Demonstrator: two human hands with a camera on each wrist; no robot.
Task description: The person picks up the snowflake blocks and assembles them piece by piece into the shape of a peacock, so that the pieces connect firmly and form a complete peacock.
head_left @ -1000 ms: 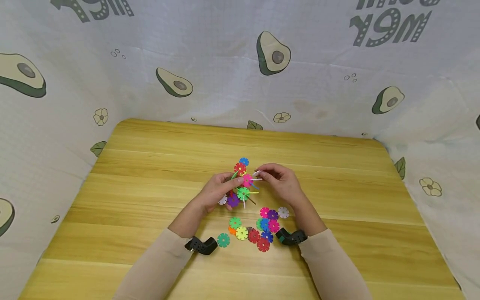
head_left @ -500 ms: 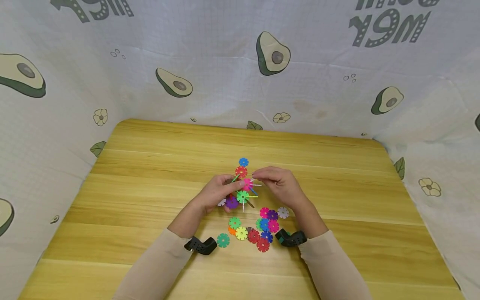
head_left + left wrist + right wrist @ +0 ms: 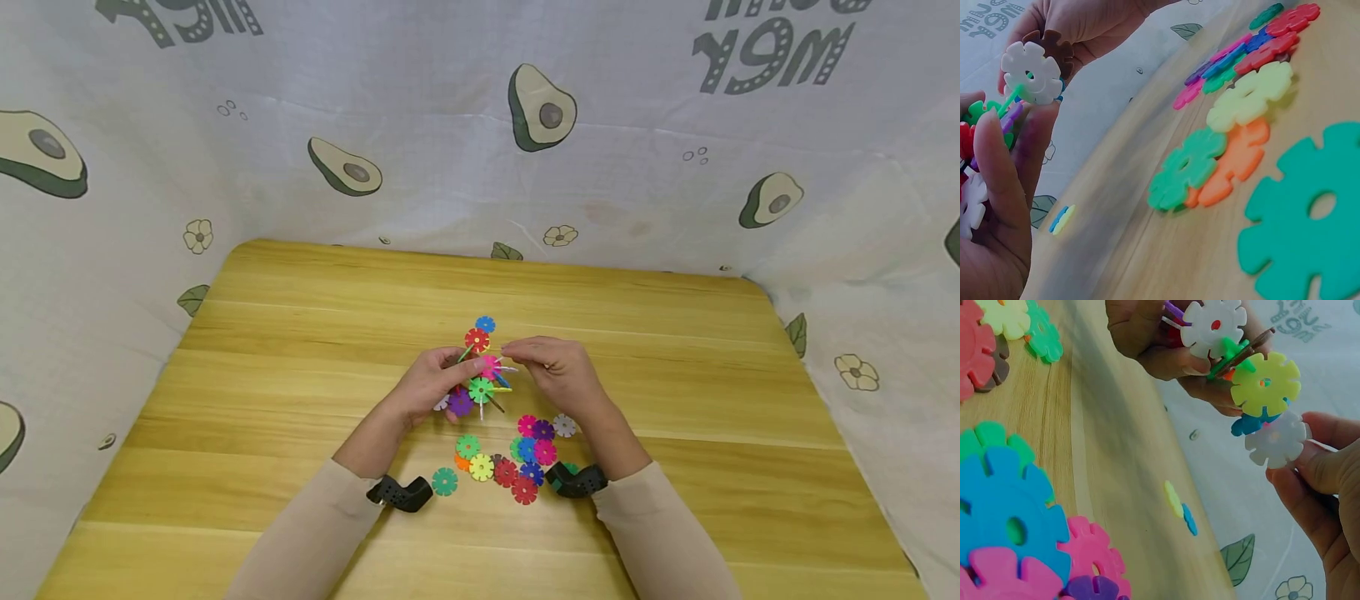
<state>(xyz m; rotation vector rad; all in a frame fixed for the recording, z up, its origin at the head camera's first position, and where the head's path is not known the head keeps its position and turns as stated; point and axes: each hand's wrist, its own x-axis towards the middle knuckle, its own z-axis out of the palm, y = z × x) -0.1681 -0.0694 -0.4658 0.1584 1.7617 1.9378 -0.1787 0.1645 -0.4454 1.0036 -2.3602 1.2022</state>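
Joined discs: a clump of bright notched discs (image 3: 482,389) slotted together at angles, in the hands above the table (image 3: 315,333); it sits btwn them, closer to the L.
L hand (image 3: 433,381): on the clump's L side, thumb laid over the front, other fingers mostly hidden behind — gripping the bulk of it.
R hand (image 3: 562,371): on the clump's R side, fingers bent; in the R wrist view, thumb & fingertips pinch the rim of an outer white disc (image 3: 1275,442).
Outer white disc: at the clump's R end, right up against a blue disc (image 3: 1254,422), w/ a yellow disc (image 3: 1266,384) just beyond; can't tell if it's fully slotted in or only touching.
Long axis: no single one — discs branch several ways, but in the R wrist view a run of them leads from L fingers to R fingertips.
Edge-on discs: in the head view, some point out toward the R hand like short spokes.
Nearer hand: L for the clump's body, R for its outer tip.
Loose discs: a partly overlapping, multicolored spread (image 3: 482,467) on the table, nearer the person than the clump, approx. btwn the forearms; a teal disc (image 3: 445,482) lies near the L wrist.
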